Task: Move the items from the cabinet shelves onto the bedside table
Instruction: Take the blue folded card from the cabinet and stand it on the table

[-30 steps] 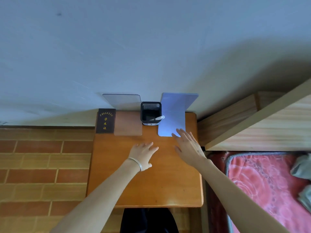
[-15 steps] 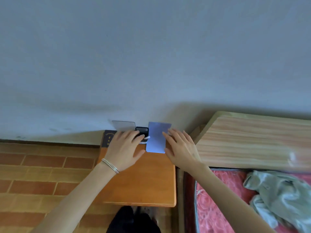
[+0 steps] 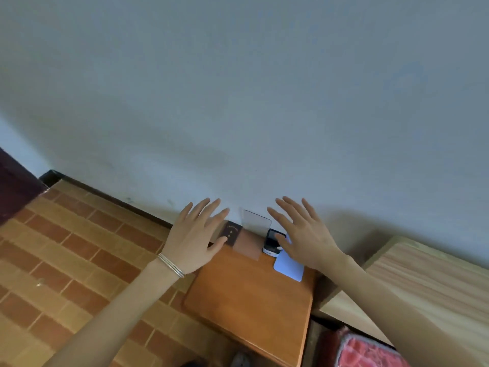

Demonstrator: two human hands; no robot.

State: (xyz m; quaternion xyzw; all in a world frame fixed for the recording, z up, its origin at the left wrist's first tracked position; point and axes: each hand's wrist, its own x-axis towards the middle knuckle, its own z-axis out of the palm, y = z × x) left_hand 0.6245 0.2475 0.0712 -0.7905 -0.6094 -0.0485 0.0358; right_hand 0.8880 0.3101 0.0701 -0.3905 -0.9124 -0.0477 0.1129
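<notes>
The orange wooden bedside table (image 3: 251,300) stands against the wall. Along its back edge sit a dark booklet with gold lettering (image 3: 232,232), a clear bookend (image 3: 256,220) with its flat foot on the table, a black pen holder (image 3: 272,241), and a pale blue bookend (image 3: 288,268). My left hand (image 3: 194,235), with bangles on the wrist, is raised with fingers spread, above the booklet's left side. My right hand (image 3: 301,235) is raised likewise, fingers straight, covering part of the pen holder and blue bookend. Neither hand holds anything.
A light wood bed frame (image 3: 412,287) adjoins the table on the right, with red bedding (image 3: 370,353) below it. Brick-pattern floor (image 3: 79,260) lies to the left. A dark edge (image 3: 13,186) shows at far left. The grey wall fills the upper view.
The view has swung and tilted, shifting the table to lower centre. Both hands lifted off the items and now hover with fingers spread; the items stay on the table.
</notes>
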